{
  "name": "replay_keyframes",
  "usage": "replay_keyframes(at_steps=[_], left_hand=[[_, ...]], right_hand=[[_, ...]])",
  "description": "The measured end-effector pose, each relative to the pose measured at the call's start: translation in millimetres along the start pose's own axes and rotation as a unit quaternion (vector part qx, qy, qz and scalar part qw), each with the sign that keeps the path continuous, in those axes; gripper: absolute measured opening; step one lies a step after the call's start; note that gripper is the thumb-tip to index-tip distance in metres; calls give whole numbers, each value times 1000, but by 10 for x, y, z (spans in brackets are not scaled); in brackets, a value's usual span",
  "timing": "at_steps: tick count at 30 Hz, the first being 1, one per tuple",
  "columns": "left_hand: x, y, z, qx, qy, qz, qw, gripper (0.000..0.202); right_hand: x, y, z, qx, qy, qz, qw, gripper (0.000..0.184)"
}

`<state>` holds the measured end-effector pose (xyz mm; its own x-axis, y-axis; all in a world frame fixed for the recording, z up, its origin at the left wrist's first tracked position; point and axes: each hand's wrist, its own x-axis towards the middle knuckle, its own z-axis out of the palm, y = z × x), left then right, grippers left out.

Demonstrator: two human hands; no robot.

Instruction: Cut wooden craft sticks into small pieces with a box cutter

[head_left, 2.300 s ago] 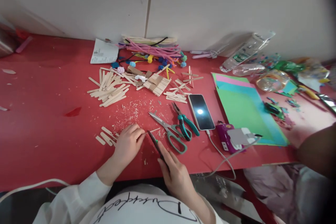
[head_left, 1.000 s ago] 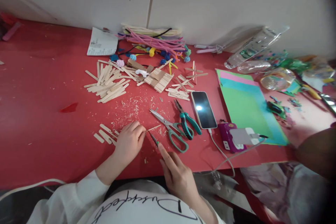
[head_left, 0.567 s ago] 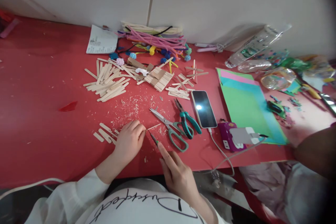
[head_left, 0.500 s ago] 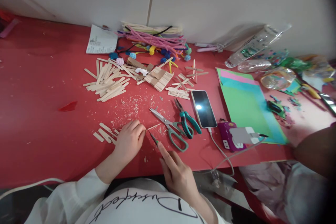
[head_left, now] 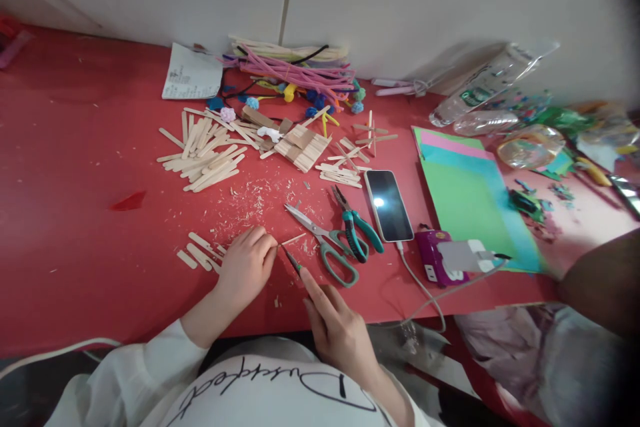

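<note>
My left hand (head_left: 250, 259) is closed round a thin wooden craft stick (head_left: 293, 239), whose end juts out to the right past the fingers. In my right hand (head_left: 340, 323) is a slim craft knife (head_left: 292, 258) with a dark blade and a bit of green near the grip. The blade's tip meets the stick close to my left fingertips; most of the handle is hidden in my palm. Pale wood shavings (head_left: 250, 200) are scattered just beyond my hands. Several short cut stick pieces (head_left: 199, 256) lie left of my left hand.
Right of my hands lie scissors (head_left: 327, 247), pliers (head_left: 355, 230) and a phone (head_left: 389, 205) on a cable. Farther back are a craft stick pile (head_left: 210, 153), pipe cleaners (head_left: 300, 73) and coloured paper (head_left: 460, 187). Another person's arm (head_left: 603, 287) rests at the right edge.
Hardly anything differs. Both hands keep the same hold on the stick and the knife, and the view has shifted very slightly.
</note>
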<state>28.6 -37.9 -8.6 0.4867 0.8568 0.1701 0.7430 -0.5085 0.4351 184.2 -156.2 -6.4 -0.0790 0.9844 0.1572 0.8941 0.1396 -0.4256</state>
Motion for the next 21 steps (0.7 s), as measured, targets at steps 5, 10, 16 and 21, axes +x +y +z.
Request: replay_keyframes(at_steps=[5, 10, 16, 21], left_hand=[[-7, 4, -7, 1, 1, 0, 1000, 18], [-10, 3, -6, 6, 3, 2, 1000, 19], [18, 3, 8, 11, -3, 5, 1000, 21], [17, 17, 12, 34, -12, -7, 999, 19]], right_hand=[[-20, 3, 3, -13, 1, 0, 1000, 52], [-20, 5, -29, -45, -28, -19, 998, 60], [62, -59, -63, -81, -14, -23, 996, 64], [105, -78, -107, -78, -34, -39, 996, 66]])
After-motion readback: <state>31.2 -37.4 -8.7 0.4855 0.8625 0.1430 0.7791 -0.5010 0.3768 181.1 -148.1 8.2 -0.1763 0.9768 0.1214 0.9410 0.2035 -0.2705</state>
